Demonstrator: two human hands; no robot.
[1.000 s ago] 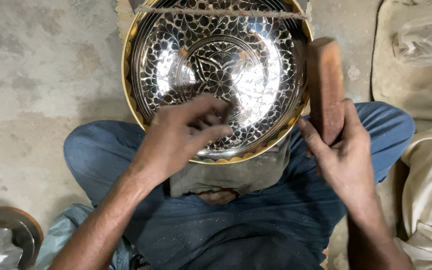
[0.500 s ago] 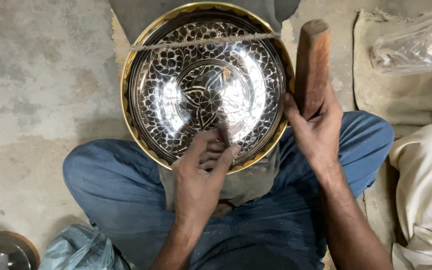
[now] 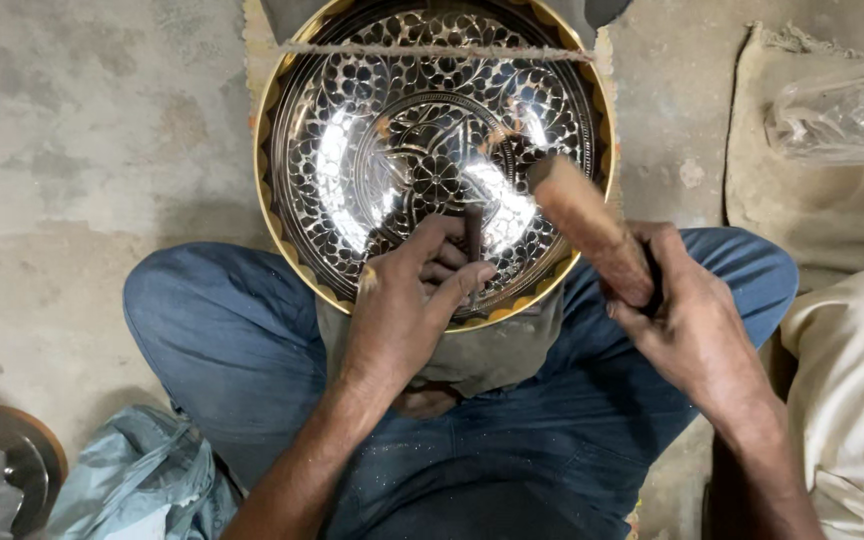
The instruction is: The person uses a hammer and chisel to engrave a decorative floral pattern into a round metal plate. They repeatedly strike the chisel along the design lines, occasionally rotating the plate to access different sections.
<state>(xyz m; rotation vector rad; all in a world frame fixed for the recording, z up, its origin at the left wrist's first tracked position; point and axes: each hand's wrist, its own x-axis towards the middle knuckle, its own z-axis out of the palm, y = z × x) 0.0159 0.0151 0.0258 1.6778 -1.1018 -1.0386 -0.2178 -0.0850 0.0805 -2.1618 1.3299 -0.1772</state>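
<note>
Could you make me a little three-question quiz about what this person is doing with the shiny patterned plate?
1. True or false: the right hand holds a wooden mallet.
2. What does the left hand pinch against the engraved plate? A) brush B) thin dark chisel C) cloth
3. What stretches across the plate's top?

Key: 1 true. 2 B. 3 a cord.

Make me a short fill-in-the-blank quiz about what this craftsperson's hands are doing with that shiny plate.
1. The right hand grips a wooden ____, its head over the engraved metal plate.
2. The left hand pinches a thin dark ____ against the plate's surface.
3. A length of ____ stretches across the plate's upper rim.
4. The plate leans on the person's lap, clad in blue ____.

Missing words: mallet; chisel; string; jeans
</note>
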